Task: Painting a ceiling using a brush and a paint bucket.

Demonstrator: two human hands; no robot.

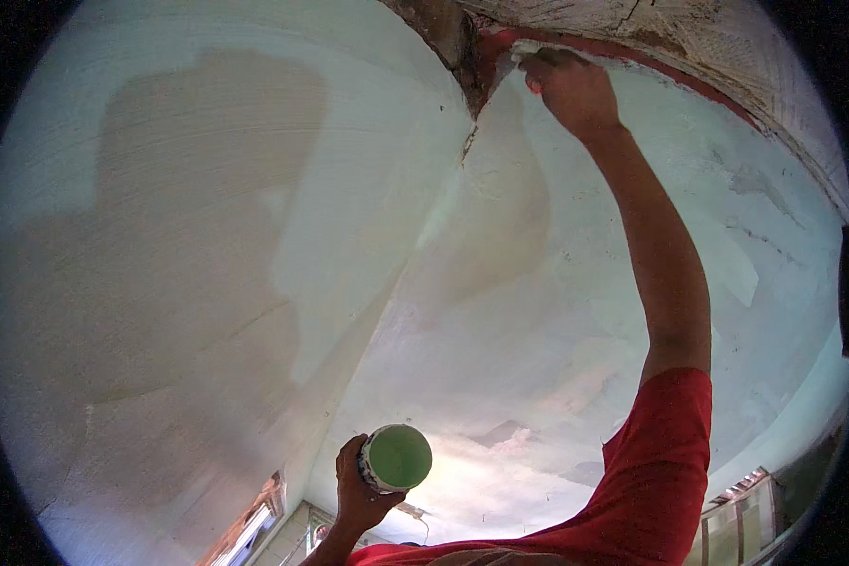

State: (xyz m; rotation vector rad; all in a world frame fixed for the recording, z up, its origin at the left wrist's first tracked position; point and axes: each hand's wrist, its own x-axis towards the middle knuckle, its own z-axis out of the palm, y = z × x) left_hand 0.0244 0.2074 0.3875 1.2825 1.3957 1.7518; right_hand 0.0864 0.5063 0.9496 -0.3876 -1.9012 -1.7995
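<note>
Low in the view, my left hand (357,489) is wrapped round a small round tub (366,469). Light green paint (401,457) shows inside its open top. My right arm is stretched up to the top of the wall, where my right hand (573,92) is closed on a small pale tool (524,51); its kind is too small and blurred to tell. That tool is at the red-brown strip (623,45) along the wall's upper edge, close to the corner.
Two pale green walls (198,189) meet at a cracked corner (469,141). Above is a rough ceiling edge (726,38) with a dark beam end (439,33). A window (259,519) shows at lower left, a framed opening (736,524) at lower right.
</note>
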